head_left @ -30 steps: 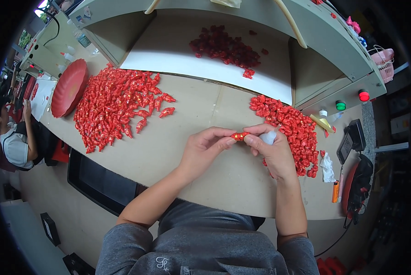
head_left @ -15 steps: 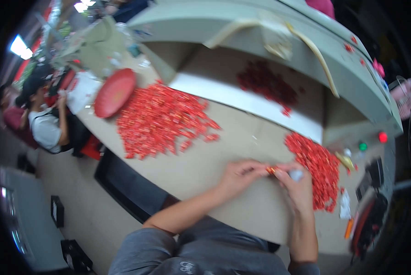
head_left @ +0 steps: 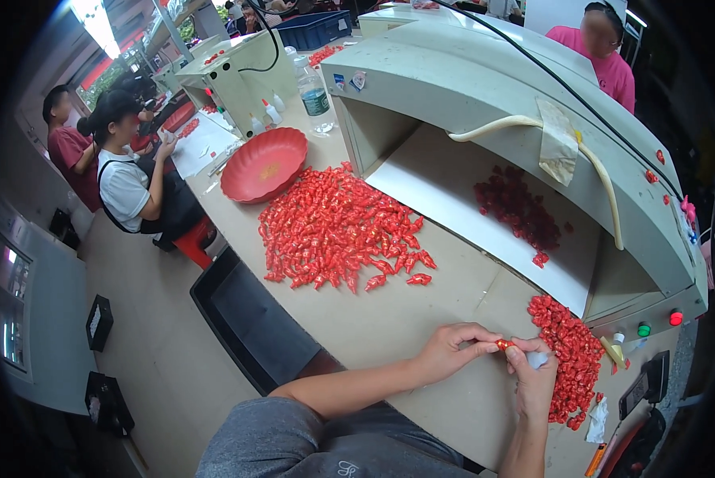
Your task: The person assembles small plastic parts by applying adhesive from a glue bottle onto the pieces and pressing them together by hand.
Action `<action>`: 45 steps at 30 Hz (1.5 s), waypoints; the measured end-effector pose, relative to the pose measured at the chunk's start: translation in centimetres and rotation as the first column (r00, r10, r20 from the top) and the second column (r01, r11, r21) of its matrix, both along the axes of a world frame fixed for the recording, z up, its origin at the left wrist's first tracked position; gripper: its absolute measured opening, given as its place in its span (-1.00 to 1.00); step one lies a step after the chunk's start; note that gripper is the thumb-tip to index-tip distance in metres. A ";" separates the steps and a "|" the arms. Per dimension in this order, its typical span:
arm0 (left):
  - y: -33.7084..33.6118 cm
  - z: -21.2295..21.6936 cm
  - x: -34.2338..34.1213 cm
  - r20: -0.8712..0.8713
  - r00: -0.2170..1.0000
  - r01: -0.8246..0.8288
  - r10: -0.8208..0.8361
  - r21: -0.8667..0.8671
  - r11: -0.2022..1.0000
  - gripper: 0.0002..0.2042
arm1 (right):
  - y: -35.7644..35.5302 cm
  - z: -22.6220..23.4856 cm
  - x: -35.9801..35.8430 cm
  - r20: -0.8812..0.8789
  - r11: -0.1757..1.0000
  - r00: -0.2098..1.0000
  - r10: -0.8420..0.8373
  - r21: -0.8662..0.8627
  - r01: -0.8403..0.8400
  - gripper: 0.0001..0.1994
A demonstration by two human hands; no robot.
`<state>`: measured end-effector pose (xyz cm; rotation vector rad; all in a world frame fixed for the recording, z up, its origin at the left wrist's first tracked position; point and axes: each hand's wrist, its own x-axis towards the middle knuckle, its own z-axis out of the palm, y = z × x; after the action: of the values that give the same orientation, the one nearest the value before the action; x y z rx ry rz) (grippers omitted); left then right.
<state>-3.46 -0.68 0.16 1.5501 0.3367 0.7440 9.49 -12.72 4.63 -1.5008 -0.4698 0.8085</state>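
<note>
My left hand (head_left: 458, 350) and my right hand (head_left: 532, 374) meet over the near right of the table. Between their fingertips they pinch a small shiny red and gold piece (head_left: 504, 345). A whitish object (head_left: 537, 360) also shows in my right hand, its kind partly hidden by the fingers. Just beyond my right hand lies a heap of small red pieces (head_left: 563, 350). Farther left spreads a wide pile of longer red pieces with gold marks (head_left: 333, 227), several of them loose at its right edge.
A pale hooded machine (head_left: 485, 88) stands at the back, with dark red pieces (head_left: 517, 207) inside. A red scalloped dish (head_left: 264, 166) and a plastic bottle (head_left: 314, 97) are at far left. A black tray (head_left: 254, 319) adjoins the table's left edge. Other people sit or stand beyond.
The view has turned, so the table and piles appear farther right and lower, and sharper. My hands stay together, both still pinching the small red and gold piece.
</note>
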 end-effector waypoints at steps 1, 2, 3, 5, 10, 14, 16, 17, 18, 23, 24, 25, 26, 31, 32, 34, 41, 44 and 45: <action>0.1 -0.1 0.1 0.006 1.000 -0.008 0.008 0.014 1.000 -0.83 | 0.0 0.1 0.1 0.025 1.000 1.000 -0.001 -0.021 0.002 -0.91; 0.2 -0.3 0.3 0.014 1.000 -0.011 0.011 0.024 1.000 -0.84 | 0.0 0.3 0.1 0.050 0.999 0.999 -0.006 -0.046 0.008 -0.91; 0.3 -0.1 0.3 0.017 1.000 0.013 -0.013 -0.006 1.000 -0.84 | 0.1 0.2 0.1 0.062 0.999 0.998 -0.004 -0.042 0.007 -0.89; 0.5 0.8 0.0 -0.063 0.998 0.006 -0.013 -0.106 0.994 -0.84 | 0.3 -0.1 0.0 0.076 0.999 0.997 0.001 -0.044 0.003 -0.88; 0.9 0.0 -0.3 -0.091 0.996 -0.015 0.004 -0.118 0.993 -0.84 | 1.3 -0.5 0.1 0.010 0.999 0.999 0.036 -0.018 -0.036 -0.89; 0.7 0.5 0.2 -0.111 0.994 -0.007 -0.003 -0.086 0.996 -0.84 | 0.7 -0.3 0.5 -0.029 0.998 0.998 0.059 0.028 -0.058 -0.88; 0.5 0.5 0.3 -0.112 0.994 0.000 -0.009 -0.081 0.997 -0.84 | 0.3 -0.6 0.7 -0.032 0.998 0.998 0.061 0.023 -0.061 -0.87; 0.5 0.4 0.4 -0.118 0.993 0.001 -0.010 -0.077 0.997 -0.84 | 0.2 -0.6 0.8 -0.031 0.997 0.997 0.070 0.022 -0.069 -0.87; 0.4 0.3 0.3 -0.124 0.992 0.000 -0.009 -0.074 0.997 -0.84 | 0.2 -0.6 0.8 -0.034 0.997 0.997 0.069 0.020 -0.069 -0.87; 0.2 0.4 0.3 -0.132 0.991 0.005 -0.020 -0.117 0.993 -0.83 | 0.1 -0.5 0.8 -0.015 0.996 0.996 0.090 0.013 -0.090 -0.87; 0.3 0.3 0.4 -0.147 0.988 0.019 -0.040 -0.137 0.990 -0.83 | 0.1 -0.5 0.9 -0.011 0.996 0.996 0.092 0.018 -0.091 -0.87; 0.4 0.3 0.5 -0.143 0.989 0.017 -0.036 -0.131 0.991 -0.83 | 0.1 -0.6 1.0 -0.020 0.997 0.997 0.080 0.005 -0.080 -0.86; 0.4 0.2 0.7 -0.132 0.989 0.036 -0.066 -0.217 0.976 -0.83 | 0.2 -0.7 1.0 -0.029 0.998 0.997 0.069 -0.007 -0.069 -0.86; 1.3 0.7 0.2 -0.110 0.984 0.101 -0.142 -0.312 0.945 -0.82 | 0.7 -0.7 0.3 0.034 0.998 0.997 0.064 -0.012 -0.063 -0.82; 2.1 0.6 -0.2 -0.174 0.983 0.027 -0.060 -0.186 0.982 -0.81 | 0.7 -0.6 0.3 0.034 0.995 0.995 0.089 -0.036 -0.088 -0.79; 4.5 0.9 -1.4 -0.303 0.940 -0.059 0.155 0.302 0.952 -0.78 | 0.6 -0.2 0.6 0.094 1.000 0.996 0.008 0.017 -0.010 -0.75; 9.4 2.4 -0.9 -0.151 0.864 -0.128 0.481 0.858 0.498 -0.72 | -0.9 2.4 2.3 0.095 0.999 0.995 -0.018 -0.036 0.021 -0.73; 9.9 2.1 6.3 -0.062 0.983 -0.064 0.171 0.763 0.643 -0.73 | -0.7 1.2 2.2 0.176 1.000 0.984 -0.027 -0.002 0.027 -0.80; 9.9 2.0 8.9 -0.052 0.989 -0.056 0.140 0.743 0.667 -0.73 | -0.6 0.1 2.3 0.230 0.998 0.971 -0.058 0.037 0.051 -0.80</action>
<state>5.48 9.18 2.18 2.3752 0.1945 0.9528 11.77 -13.34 4.76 -1.5803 -0.6086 0.5827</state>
